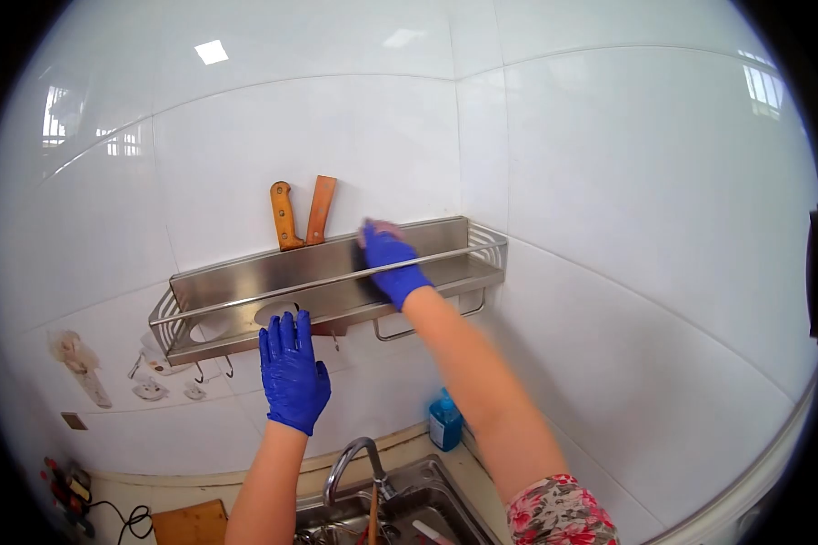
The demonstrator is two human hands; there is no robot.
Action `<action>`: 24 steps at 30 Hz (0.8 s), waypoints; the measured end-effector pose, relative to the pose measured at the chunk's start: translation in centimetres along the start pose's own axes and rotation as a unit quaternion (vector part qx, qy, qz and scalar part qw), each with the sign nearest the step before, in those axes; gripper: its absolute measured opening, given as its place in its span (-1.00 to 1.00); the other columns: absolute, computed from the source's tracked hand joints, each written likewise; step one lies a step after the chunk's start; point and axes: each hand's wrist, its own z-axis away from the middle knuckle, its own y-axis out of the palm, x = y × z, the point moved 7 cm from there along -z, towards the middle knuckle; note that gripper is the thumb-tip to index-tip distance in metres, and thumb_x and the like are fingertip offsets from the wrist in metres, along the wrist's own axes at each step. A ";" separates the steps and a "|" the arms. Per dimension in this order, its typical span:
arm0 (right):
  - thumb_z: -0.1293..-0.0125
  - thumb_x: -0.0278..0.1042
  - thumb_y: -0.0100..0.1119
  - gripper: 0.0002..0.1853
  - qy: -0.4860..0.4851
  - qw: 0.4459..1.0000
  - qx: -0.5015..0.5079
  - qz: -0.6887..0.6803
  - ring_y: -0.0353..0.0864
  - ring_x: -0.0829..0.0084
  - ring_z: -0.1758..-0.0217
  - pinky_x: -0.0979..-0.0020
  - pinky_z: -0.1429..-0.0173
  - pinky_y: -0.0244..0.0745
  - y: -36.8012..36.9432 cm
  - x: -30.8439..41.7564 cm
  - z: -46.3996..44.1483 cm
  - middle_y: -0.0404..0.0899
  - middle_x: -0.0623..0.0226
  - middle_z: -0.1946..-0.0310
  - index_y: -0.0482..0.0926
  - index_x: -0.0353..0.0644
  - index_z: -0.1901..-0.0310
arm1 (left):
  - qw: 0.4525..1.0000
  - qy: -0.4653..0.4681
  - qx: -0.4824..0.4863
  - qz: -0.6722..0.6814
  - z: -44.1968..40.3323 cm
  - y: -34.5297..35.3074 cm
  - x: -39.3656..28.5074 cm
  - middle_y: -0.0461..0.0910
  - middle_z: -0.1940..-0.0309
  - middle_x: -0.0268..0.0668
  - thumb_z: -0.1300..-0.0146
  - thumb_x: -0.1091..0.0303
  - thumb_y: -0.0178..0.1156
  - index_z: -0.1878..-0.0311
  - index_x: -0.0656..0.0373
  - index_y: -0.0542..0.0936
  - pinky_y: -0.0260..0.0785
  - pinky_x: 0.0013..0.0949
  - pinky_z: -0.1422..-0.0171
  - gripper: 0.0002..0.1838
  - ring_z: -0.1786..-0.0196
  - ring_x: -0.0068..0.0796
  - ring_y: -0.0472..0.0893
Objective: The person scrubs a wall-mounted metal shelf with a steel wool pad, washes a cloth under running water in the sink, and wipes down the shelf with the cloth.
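Long rectangular metal shelf (245,277): at its seven o'clock, wrinkled blue-gloved left hand (293,374), grip extended flat; at two o'clock, blurred right hand (389,252), grip indeterminable.

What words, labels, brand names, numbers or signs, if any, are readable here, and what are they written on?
None: no word, brand, number or sign can be read anywhere in this view.
Blue bottle: pale marks on its front, too small and blurred to read.
Metal shelf: no lettering that I can make out.
Wooden handles: no lettering visible on either.
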 end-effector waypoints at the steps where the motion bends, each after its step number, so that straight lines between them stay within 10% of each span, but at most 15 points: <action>1: -0.43 -0.30 -0.23 -0.75 0.000 1.000 0.000 0.000 0.46 0.03 -0.06 0.13 -0.14 0.38 -0.4 1.6 -0.1 0.47 -0.01 0.00 0.43 -0.17 0.03 | 1.000 0.000 0.000 0.001 0.0 0.0 0.0 0.26 -0.28 0.03 0.11 0.45 0.26 -0.38 0.17 0.18 -0.09 0.03 -0.52 -0.12 -0.37 0.08 0.19; 5: -0.39 -0.39 -0.23 -0.59 -0.084 0.992 0.041 0.081 0.44 0.04 -0.17 0.19 -0.26 0.36 1.4 3.0 0.2 0.41 0.04 -0.13 0.28 -0.10 -0.26 | 1.000 0.010 0.000 0.012 0.1 -0.2 0.4 0.28 -0.27 0.04 0.10 0.47 0.25 -0.37 0.19 0.19 -0.08 0.03 -0.52 -0.15 -0.37 0.06 0.21; 7: -0.37 -0.40 -0.19 -0.67 -0.048 0.992 -0.119 -0.017 0.49 0.21 -0.07 0.32 -0.19 0.40 -0.2 2.0 0.5 0.49 0.15 0.01 0.41 -0.15 -0.12 | 1.000 0.009 0.004 0.021 0.1 -0.1 0.5 0.28 -0.26 0.04 0.09 0.47 0.24 -0.36 0.19 0.20 -0.08 0.03 -0.51 -0.16 -0.36 0.05 0.21; 15: -0.32 -0.50 -0.10 -0.71 0.037 0.977 0.185 -0.103 0.51 0.22 -0.09 0.28 -0.06 0.47 -5.3 4.2 5.8 0.57 0.16 0.05 0.56 -0.17 0.00 | 0.998 0.030 -0.039 0.036 -0.4 -0.8 -1.1 0.22 -0.32 -0.01 0.01 0.47 0.19 -0.35 0.17 0.23 -0.12 0.08 -0.51 -0.24 -0.41 0.01 0.17; 17: -0.17 -0.61 -0.05 -0.63 0.090 0.824 0.136 -0.542 0.53 0.20 -0.03 0.26 -0.06 0.48 -4.6 3.6 7.0 0.59 0.21 0.09 0.55 -0.19 -0.02 | 0.992 0.084 -0.056 0.076 -1.1 -2.0 -2.8 0.19 -0.35 -0.06 -0.02 0.47 0.17 -0.35 0.13 0.27 -0.13 0.09 -0.50 -0.28 -0.43 0.00 0.16; 18: -0.17 -0.61 -0.05 -0.63 0.082 0.828 0.135 -0.539 0.53 0.20 -0.03 0.26 -0.06 0.48 -5.4 4.0 7.6 0.59 0.21 0.09 0.55 -0.19 -0.02 | 0.989 0.094 -0.073 0.092 -1.4 -2.7 -3.3 0.18 -0.36 -0.07 -0.03 0.48 0.16 -0.33 0.10 0.30 -0.15 0.13 -0.50 -0.31 -0.44 -0.02 0.15; 20: -0.11 -0.66 -0.03 -0.57 -0.116 0.985 -0.065 -0.107 0.54 0.18 0.02 0.25 -0.05 0.48 -10.7 6.7 9.1 0.59 0.19 0.10 0.54 -0.19 -0.04 | 0.987 0.087 -0.107 0.079 -2.4 -4.2 -4.0 0.19 -0.36 -0.08 -0.03 0.47 0.16 -0.34 0.11 0.29 -0.16 0.15 -0.49 -0.30 -0.43 -0.01 0.15; 24: -0.04 -0.69 0.00 -0.51 -0.022 0.982 -0.180 -0.058 0.49 0.07 -0.01 0.21 -0.09 0.43 -13.3 5.6 10.4 0.52 0.10 0.03 0.53 -0.21 -0.07 | 0.993 0.048 -0.108 0.027 -4.1 -3.2 -2.8 0.21 -0.34 -0.08 -0.04 0.45 0.16 -0.38 0.13 0.22 -0.19 0.18 -0.49 -0.25 -0.43 -0.01 0.15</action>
